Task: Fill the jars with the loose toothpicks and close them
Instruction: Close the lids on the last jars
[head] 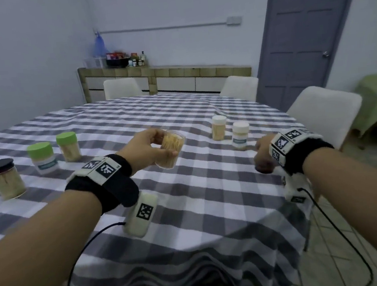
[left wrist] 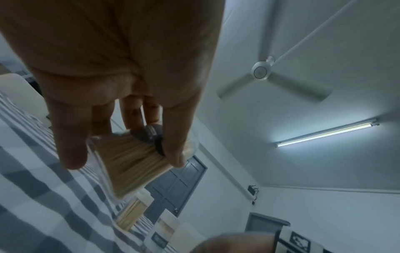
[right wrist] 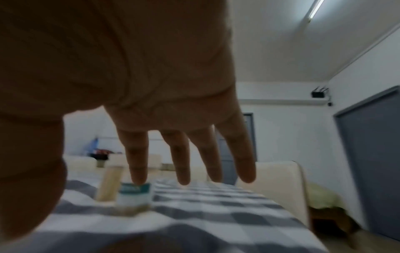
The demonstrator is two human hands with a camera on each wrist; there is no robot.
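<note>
Left hand (head: 147,147) grips open clear jar (head: 171,148) of toothpicks, tilted, above checked tablecloth (head: 199,188). Right hand (head: 264,155) empty, fingers (right wrist: 181,164) spread, near white-lidded jars (head: 241,137).

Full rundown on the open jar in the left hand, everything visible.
The clear plastic lidless jar is packed with pale wooden toothpicks, their tips showing at the open mouth. It is tilted, mouth up and away from the person, held above the grey-and-white checked tablecloth. The left hand grips it, thumb on the near side, fingers round the far side. Nothing else touches it.
</note>
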